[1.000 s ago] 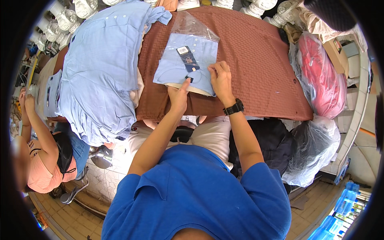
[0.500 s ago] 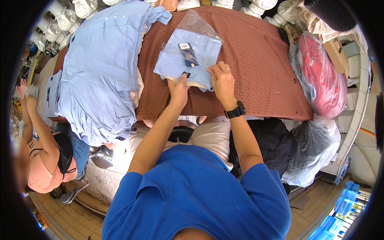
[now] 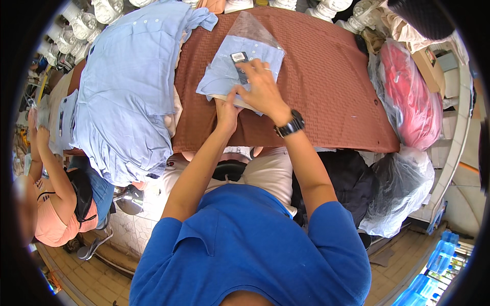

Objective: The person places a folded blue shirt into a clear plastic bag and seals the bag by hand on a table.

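A folded light-blue shirt (image 3: 217,76) lies partly inside a clear plastic bag (image 3: 248,25) on the brown-covered table, its pale collar-side edge toward me. My left hand (image 3: 227,116) grips that near edge, mostly with its fingers out of sight beneath. Above the shirt, my right hand (image 3: 263,92) is spread, fingertips at the dark hang tag (image 3: 238,57) and thumb close to my left thumb. The right hand hides the lower part of the tag and some of the shirt front. A black watch is on my right wrist.
A large pile of light-blue shirts (image 3: 127,76) covers the left of the brown tablecloth (image 3: 326,86) and hangs over its front edge. Red clothing in clear plastic (image 3: 408,97) stands at the right. A co-worker (image 3: 64,199) handles clear plastic at far left.
My right hand has moved left from the shirt's near right corner onto its front, and its fingers have spread. My left hand keeps its hold. The co-worker's hands have come down slightly.
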`<action>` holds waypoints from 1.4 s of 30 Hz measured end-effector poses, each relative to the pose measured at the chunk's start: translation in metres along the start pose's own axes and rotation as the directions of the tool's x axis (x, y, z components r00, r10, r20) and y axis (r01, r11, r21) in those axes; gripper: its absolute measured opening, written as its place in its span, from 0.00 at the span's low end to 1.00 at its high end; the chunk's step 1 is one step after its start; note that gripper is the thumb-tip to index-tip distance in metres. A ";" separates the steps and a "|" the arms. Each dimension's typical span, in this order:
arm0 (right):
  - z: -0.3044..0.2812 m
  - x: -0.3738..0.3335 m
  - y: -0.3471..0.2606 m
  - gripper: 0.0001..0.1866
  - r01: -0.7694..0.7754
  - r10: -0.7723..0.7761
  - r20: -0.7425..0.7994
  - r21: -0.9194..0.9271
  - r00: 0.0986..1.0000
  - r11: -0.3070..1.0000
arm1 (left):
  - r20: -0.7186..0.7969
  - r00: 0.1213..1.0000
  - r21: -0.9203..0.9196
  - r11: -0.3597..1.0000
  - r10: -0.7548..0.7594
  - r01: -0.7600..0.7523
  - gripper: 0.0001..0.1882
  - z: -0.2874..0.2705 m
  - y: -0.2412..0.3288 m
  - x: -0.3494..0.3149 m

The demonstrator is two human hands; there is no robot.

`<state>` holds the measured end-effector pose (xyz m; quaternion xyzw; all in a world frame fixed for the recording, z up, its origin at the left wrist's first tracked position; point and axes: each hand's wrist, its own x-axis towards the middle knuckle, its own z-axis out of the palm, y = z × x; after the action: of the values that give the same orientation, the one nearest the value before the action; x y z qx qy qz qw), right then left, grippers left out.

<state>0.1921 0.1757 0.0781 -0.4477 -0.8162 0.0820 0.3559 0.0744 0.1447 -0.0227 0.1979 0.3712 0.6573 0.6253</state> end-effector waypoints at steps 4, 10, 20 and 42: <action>0.040 0.019 0.002 0.25 0.077 -0.075 0.035 -0.060 0.997 0.995 | -0.016 0.998 0.081 0.995 0.060 -0.058 0.27 0.005 0.007 -0.009; 0.062 0.031 -0.008 0.20 0.070 -0.071 0.072 0.018 0.995 0.997 | -0.093 0.993 0.140 0.989 0.068 -0.055 0.28 -0.029 0.022 0.004; 0.091 0.041 -0.009 0.07 -0.114 0.118 -0.034 0.113 0.992 0.987 | -0.105 0.977 0.029 0.982 0.188 -0.186 0.28 -0.038 0.048 0.020; 0.097 0.036 -0.007 0.05 -0.109 0.170 -0.162 0.331 0.972 0.937 | 0.229 0.973 0.580 0.802 0.014 -0.147 0.28 -0.045 0.091 0.072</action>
<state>0.1118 0.2182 0.0288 -0.4466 -0.7208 0.1959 0.4925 -0.0298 0.2088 0.0007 0.4679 0.4798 0.5094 0.5397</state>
